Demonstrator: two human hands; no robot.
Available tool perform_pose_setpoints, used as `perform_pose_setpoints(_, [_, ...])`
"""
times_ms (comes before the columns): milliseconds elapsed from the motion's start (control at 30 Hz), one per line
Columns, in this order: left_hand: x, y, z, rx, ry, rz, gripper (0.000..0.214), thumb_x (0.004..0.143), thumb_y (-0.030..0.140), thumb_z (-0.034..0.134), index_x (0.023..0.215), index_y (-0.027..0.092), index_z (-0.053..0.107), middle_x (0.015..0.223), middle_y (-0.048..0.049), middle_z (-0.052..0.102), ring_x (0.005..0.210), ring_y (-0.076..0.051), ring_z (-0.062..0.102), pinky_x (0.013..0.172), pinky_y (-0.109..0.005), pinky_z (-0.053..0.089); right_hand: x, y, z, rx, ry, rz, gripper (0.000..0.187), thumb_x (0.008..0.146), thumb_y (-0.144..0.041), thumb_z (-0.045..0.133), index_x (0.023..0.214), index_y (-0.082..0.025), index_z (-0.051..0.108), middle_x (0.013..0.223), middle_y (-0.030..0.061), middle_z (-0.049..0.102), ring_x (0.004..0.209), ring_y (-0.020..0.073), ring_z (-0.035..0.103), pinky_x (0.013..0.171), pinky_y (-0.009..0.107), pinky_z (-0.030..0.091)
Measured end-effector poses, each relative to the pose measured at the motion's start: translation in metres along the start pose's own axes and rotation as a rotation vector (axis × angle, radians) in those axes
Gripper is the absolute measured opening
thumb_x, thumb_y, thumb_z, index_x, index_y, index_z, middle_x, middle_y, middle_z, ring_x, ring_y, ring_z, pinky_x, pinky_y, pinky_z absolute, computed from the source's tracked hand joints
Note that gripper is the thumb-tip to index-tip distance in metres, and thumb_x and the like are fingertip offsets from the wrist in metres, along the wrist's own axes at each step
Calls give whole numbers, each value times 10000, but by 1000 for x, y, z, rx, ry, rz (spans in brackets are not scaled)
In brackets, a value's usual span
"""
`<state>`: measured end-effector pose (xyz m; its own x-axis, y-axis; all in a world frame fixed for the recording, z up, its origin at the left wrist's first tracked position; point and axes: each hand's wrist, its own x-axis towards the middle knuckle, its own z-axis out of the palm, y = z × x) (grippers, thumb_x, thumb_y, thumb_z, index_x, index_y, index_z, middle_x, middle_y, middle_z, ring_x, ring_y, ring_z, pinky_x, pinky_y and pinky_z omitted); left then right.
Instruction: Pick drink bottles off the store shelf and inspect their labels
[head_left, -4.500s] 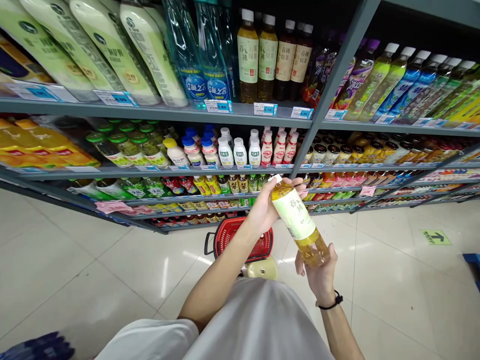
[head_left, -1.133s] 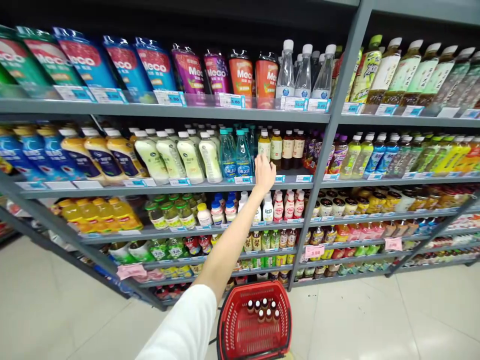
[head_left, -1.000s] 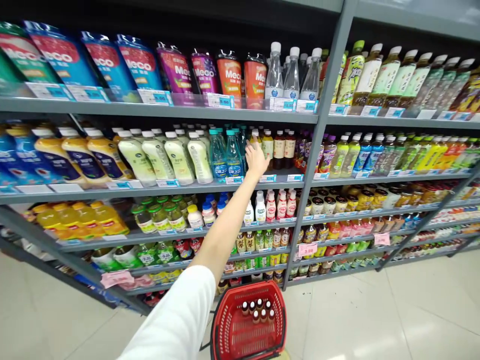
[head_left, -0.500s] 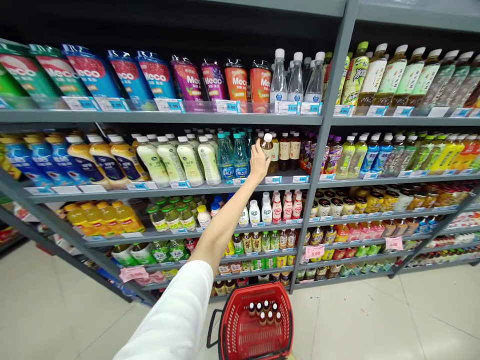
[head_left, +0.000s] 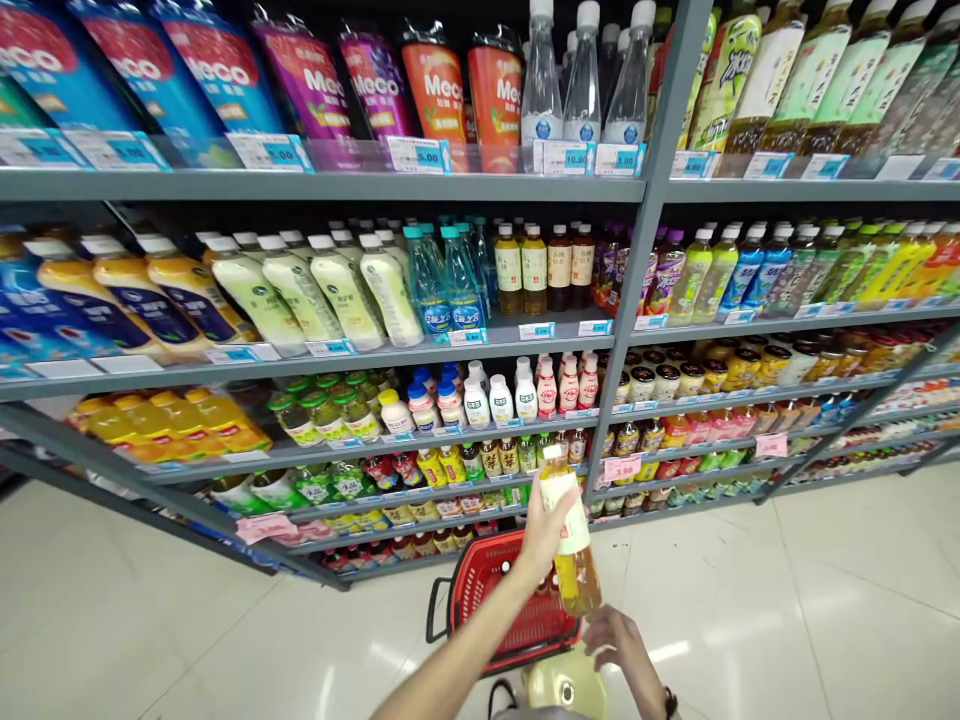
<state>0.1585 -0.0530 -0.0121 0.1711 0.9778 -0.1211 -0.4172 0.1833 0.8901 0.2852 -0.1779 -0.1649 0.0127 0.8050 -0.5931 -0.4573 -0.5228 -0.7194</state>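
My left hand [head_left: 544,530] is shut around the upper part of a clear plastic tea bottle [head_left: 571,545], which has a white cap, a pale label and amber liquid. The bottle tilts slightly, with its base low and to the right. My right hand [head_left: 611,640] stands open just below that base, and I cannot tell whether its fingers touch the bottle. Directly beneath both hands is a red plastic shopping basket [head_left: 480,570]; my arm and hands hide most of its inside.
Grey metal shelves [head_left: 322,187] packed with bottled drinks and pouches fill the view ahead, with blue price tags along their edges. Matching tea bottles [head_left: 534,270] stand on the second shelf. A cream-coloured object [head_left: 564,685] sits by the basket on the pale tiled floor [head_left: 750,590].
My left hand has come down from the second shelf with the tea bottle in it and now holds it above the basket. My right hand has come into view beneath the bottle.
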Motion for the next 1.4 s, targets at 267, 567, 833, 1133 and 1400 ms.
perform_pose_setpoints(267, [-35,-40,-11,-157,193,-192,810,593,485,993,1221,229,551,989,-58,768,781,-215,764,667,-292,590,-47,-23,34,346,-393,166,603,789,-687,746,1037,-138,757,876,117,771,677,193,709,581,252,478])
perform_pose_setpoints(567, [-31,-10,-9,-265,-91,-75,582,751,395,913,1222,219,621,1040,-62,758,791,-183,728,725,-321,603,-90,-52,41,209,-375,-157,507,961,-596,664,1192,-156,763,1149,170,769,946,280,747,865,431,583])
perform_pose_setpoints(833, [-33,5,-10,-301,-141,-42,616,732,323,919,1266,200,637,1023,-60,715,853,-198,708,766,-342,595,-87,-50,34,-15,-44,-406,596,878,-487,816,1385,-212,665,1467,167,650,1234,347,706,1048,572,606])
perform_pose_setpoints(1133, [-34,8,-9,-318,-149,-18,623,676,292,948,1217,200,651,994,-54,734,863,-191,722,793,-307,569,-73,-38,19,-181,151,-604,656,793,-365,890,1373,-200,633,1415,180,679,1256,325,693,1038,481,622])
perform_pose_setpoints(1400, [-37,12,-3,-359,-125,-33,589,639,302,962,1125,197,648,983,-54,724,909,-233,730,787,-333,563,-76,-29,19,-429,400,-914,697,830,-305,860,1462,-206,584,1417,168,574,1306,314,617,1092,497,570])
